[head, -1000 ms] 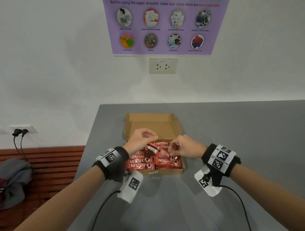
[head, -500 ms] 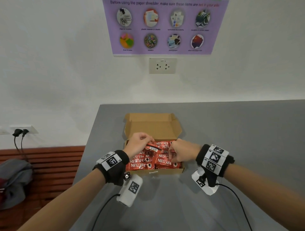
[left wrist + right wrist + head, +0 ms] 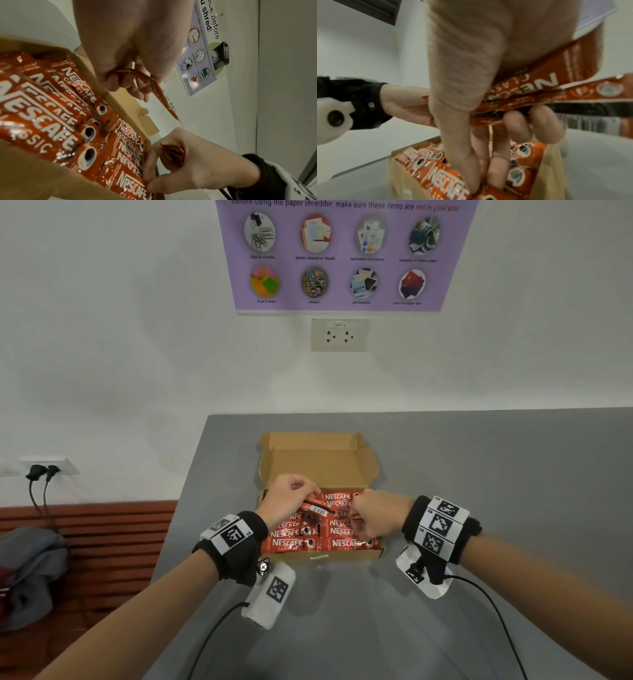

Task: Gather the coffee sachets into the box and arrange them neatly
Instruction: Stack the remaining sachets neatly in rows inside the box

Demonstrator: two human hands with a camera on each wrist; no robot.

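Open cardboard box point(image 3: 318, 460) on grey tabletop point(image 3: 479, 474), red sachets point(image 3: 291, 537) in two rows inside. Left hand point(image 3: 289, 496) pinches one loose sachet point(image 3: 318, 508) above box. Right hand point(image 3: 376, 517) curled round few more sachets point(image 3: 556, 86), fingertips point(image 3: 496, 174) among right row.

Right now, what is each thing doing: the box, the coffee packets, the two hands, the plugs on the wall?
Brown cardboard box: lid open, on the grey table.
Red Nescafe sachets in the box: lying flat in two rows.
Left hand: pinching one loose red sachet.
Right hand: gripping other sachets.
Beige wall socket: nothing plugged in.
White side socket: two black plugs in.
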